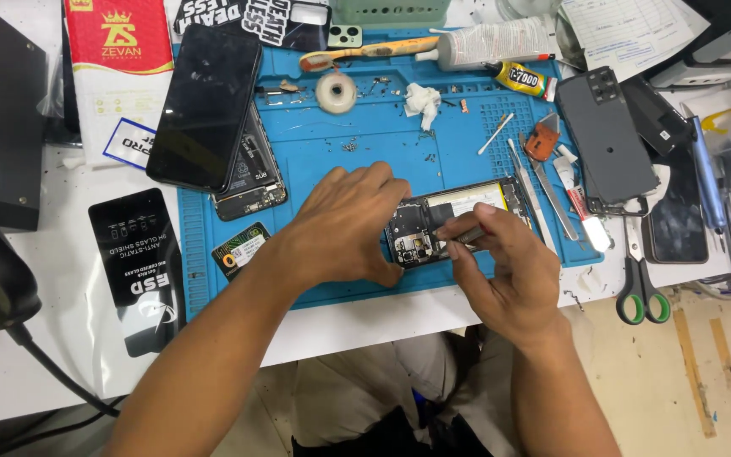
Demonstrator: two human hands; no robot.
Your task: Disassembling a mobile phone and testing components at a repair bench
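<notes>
An opened phone (458, 216) with its back off lies on the blue work mat (365, 144), its circuit board and yellow-edged battery exposed. My left hand (349, 224) rests flat on the mat, fingers pressing the phone's left end. My right hand (501, 271) pinches a small metal tool (467, 234) whose tip touches the circuit board near the phone's lower part.
Another opened phone with a black screen panel (205, 106) leaning on it lies at the mat's left. A grey back cover (607, 135), tweezers (552, 199), glue tube (522, 79), tape roll (336, 91) and green-handled scissors (640, 288) lie around. A black packet (137, 267) sits left of the mat.
</notes>
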